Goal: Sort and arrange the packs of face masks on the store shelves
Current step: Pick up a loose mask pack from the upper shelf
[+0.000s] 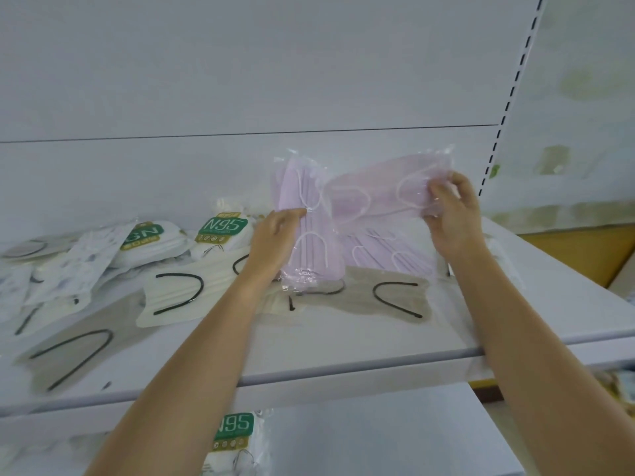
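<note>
My left hand grips an upright clear pack of pink face masks by its left edge, above the white shelf. A second pink pack is tilted in the air, pinched at its right end by my right hand. Below it lies another pink pack flat on the shelf. Cream masks and a grey mask with black ear loops lie in front. White N95 packs sit at the back left.
More loose mask packs crowd the shelf's left end. On the lower shelf stands another N95 pack. The white back panel rises behind, and a slotted upright bounds the right side. A yellow fixture shows at the right.
</note>
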Available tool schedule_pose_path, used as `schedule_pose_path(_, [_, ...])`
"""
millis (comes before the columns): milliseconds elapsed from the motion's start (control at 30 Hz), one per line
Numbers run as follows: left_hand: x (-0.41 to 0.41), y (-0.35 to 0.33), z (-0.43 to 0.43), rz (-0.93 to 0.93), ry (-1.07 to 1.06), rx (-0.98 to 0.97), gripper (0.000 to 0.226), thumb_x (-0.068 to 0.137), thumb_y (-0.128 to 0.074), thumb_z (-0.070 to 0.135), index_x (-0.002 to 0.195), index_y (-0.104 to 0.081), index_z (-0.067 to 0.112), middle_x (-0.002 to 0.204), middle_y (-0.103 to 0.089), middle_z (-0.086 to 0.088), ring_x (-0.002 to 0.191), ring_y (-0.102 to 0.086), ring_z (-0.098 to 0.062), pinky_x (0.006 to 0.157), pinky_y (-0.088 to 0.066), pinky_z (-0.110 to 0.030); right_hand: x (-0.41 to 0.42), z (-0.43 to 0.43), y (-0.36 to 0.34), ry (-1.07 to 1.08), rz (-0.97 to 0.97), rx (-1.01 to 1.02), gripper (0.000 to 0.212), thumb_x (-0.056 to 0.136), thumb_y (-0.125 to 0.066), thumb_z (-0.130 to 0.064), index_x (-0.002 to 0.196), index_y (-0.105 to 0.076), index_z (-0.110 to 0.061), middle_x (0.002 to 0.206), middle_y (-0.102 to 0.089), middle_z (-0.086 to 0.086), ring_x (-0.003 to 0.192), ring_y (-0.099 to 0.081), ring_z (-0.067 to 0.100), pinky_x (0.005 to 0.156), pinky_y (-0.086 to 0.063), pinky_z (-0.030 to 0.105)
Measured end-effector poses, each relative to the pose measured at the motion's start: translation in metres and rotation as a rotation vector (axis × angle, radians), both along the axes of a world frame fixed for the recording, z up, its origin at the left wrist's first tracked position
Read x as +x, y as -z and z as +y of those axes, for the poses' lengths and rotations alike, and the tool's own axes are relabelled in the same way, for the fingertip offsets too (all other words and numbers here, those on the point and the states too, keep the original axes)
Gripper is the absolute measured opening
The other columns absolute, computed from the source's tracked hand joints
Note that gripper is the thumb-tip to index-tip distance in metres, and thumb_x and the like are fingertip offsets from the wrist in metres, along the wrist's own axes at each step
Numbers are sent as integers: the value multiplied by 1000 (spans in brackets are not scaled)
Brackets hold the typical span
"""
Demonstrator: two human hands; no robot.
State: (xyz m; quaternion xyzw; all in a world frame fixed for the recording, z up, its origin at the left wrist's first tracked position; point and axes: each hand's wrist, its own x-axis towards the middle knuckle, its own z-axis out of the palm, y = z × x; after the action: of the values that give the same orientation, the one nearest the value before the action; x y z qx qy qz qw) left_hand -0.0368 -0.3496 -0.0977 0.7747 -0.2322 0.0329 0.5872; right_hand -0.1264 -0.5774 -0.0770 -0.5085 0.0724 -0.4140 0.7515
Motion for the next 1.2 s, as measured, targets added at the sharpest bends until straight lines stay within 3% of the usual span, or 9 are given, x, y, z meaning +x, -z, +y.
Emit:
schedule_pose_path(133, [2,-3,1,97,8,-23,44,101,-29,39,108,-70,24,126,-57,2,120,-50,-20,108,-35,-41,6,1,1,-204,-30,32,15,90,-54,-4,82,-54,-16,71,-64,-6,64,-59,10,51,-45,21])
schedule_pose_path(333, [-6,-5,2,66,-40,-2,45,102,-26,38,111,-68,23,128,-52,3,121,-45,-17,106,-32,-34,0,-21,1,-516,-256,228,29,68,-81,-16,91,-63,-16,88,-67,0,82,-66,14,81,-53,30])
schedule_pose_path(467, [-15,-8,5,244,198,-43,51,98,-30,52,91,-75,31,114,-67,-1,104,-62,-21,97,-45,-40,5,5,8,-304,99,-93,18,88,-56,-1,80,-58,-17,63,-64,-8,55,-59,4,51,-46,16])
schedule_pose_path(567, [-22,-8,6,215,373,60,50,89,-45,57,87,-74,18,86,-72,7,79,-67,-12,77,-50,-24,8,21,17,-200,328,-367,14,88,-61,-6,96,-61,-17,80,-62,-3,67,-58,9,60,-46,19])
schedule_pose_path(633, [-22,-5,4,90,405,194,28,86,-63,38,88,-68,11,70,-66,18,66,-61,0,65,-45,-13,9,20,19,-103,385,-425,25,88,-63,-13,111,-58,-20,86,-59,-3,74,-58,10,67,-49,20])
schedule_pose_path(733, [-14,1,3,-30,289,264,34,86,-66,15,120,-61,20,110,-61,19,108,-55,-1,90,-40,-17,9,13,20,85,499,-527,41,92,-57,-27,130,-49,-15,110,-60,5,99,-58,18,90,-48,35])
schedule_pose_path(900, [-7,3,6,-50,143,87,60,92,-47,2,145,-31,28,135,-31,21,123,-26,9,100,-23,-15,5,2,31,161,1312,-1133,61,88,-53,-53,130,-50,-9,135,-43,16,130,-29,33,99,-32,40])
schedule_pose_path(1033, [-4,8,4,-82,120,182,55,92,-34,-5,138,-43,24,137,-38,11,81,-46,17,67,-35,3,7,3,33,150,1239,-1116,32,87,-58,-40,108,-67,-18,118,-60,8,120,-38,32,93,-33,35])
schedule_pose_path(1200, [-3,6,4,-66,0,141,45,93,-36,-1,131,-53,15,133,-49,4,110,-47,-3,79,-34,0,5,6,27,268,826,-835,30,90,-57,-34,116,-62,-18,113,-63,2,99,-58,22,84,-43,30])
